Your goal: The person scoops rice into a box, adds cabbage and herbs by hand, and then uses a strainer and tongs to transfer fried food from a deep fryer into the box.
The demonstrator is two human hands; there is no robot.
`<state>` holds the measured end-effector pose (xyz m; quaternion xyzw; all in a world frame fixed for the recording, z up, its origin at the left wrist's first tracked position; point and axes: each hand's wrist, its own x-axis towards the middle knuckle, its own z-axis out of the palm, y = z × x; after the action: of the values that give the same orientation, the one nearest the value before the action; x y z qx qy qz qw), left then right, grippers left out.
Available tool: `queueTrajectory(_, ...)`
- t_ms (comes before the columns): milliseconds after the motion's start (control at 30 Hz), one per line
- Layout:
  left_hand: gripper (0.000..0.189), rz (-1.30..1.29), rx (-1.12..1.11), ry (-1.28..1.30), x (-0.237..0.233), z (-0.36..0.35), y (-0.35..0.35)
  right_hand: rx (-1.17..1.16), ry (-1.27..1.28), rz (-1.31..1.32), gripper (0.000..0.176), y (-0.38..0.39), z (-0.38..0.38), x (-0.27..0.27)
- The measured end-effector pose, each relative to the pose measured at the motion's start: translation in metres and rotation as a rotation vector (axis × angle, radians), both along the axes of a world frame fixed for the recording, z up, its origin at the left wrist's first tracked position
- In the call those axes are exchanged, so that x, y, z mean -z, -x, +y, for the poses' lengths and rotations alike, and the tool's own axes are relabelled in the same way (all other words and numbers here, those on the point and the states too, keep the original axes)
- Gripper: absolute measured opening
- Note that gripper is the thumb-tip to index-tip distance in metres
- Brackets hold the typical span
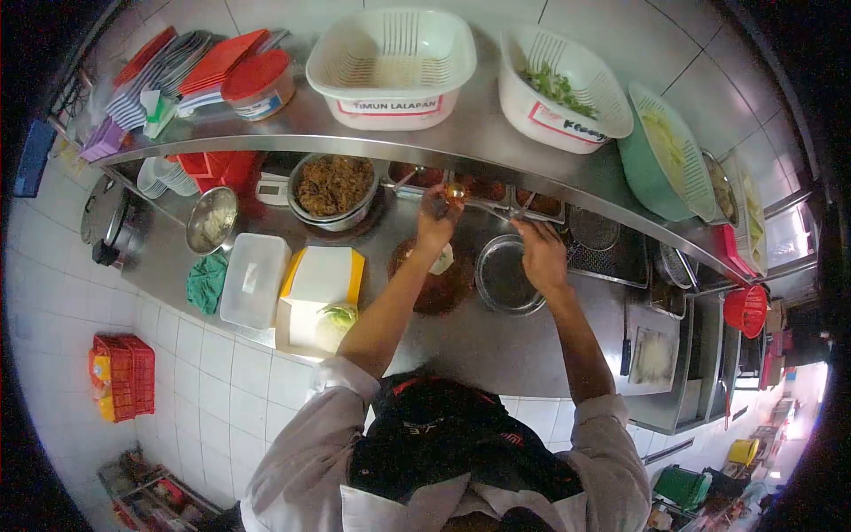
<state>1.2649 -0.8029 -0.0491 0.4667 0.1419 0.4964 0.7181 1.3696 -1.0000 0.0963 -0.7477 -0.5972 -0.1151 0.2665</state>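
Under the shelf my left hand [434, 222] is closed on a small, shiny, gold-coloured round cup [455, 193]; its contents are too small to make out. My right hand [539, 251] grips the handle of a metal spoon [490, 209], which reaches left toward that cup, above containers of red sauce [486, 190]. Below my left forearm sits a reddish-brown round dish [433, 300] with a pale piece in it, partly hidden. A round metal pan [508, 277] lies beneath my right hand. Left of my arm stands an open takeaway box [321, 279] holding pale green leaves [339, 316].
Overhead runs a steel shelf [266, 142] with a white basket [390, 62], a basket of herbs [563, 97] and a green basket [669, 160]. A bowl of brown crumbly food [333, 188], a plastic container [254, 282] and a green cloth [206, 283] occupy the left counter.
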Motion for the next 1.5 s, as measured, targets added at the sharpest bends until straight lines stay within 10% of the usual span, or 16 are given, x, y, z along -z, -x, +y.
queueTrajectory(167, 0.051, -0.183, 0.155, 0.384, 0.016, 0.015, -0.003, -0.004, 0.025, -0.015, 0.028, -0.004, 0.002, -0.004)
queueTrajectory(300, 0.053, 0.094, -0.043, 0.013, 0.006, 0.007, 0.0, 0.021, 0.042, 0.056, 0.029, -0.004, 0.004, -0.005)
queueTrajectory(667, 0.056, 0.19, 0.035, 0.208, -0.022, -0.016, 0.06, 0.271, 0.452, 0.097, 0.027, -0.048, 0.107, 0.047)
queueTrajectory(767, 0.056, 0.267, 0.023, 0.184, -0.024, -0.039, 0.091, 0.346, 0.094, -0.234, 0.036, -0.004, 0.104, 0.044)
queueTrajectory(933, 0.059, 0.425, 0.16, 0.01, -0.054, -0.105, 0.158, -0.042, 0.351, 1.176, 0.056, 0.09, 0.015, 0.063)
queueTrajectory(1200, 0.064, 0.721, 0.847, -0.227, 0.005, -0.181, 0.201, 0.068, 0.132, 1.295, 0.089, 0.209, -0.128, 0.095)
queueTrajectory(1333, 0.07, 1.203, 0.551, -0.877, 0.026, -0.212, 0.206, 0.292, 0.189, 1.136, 0.067, 0.221, -0.152, 0.153)
queueTrajectory(1500, 0.068, 1.018, 0.689, -0.614, 0.039, -0.212, 0.198, 0.505, 0.071, 1.239, 0.039, 0.21, -0.158, 0.199)
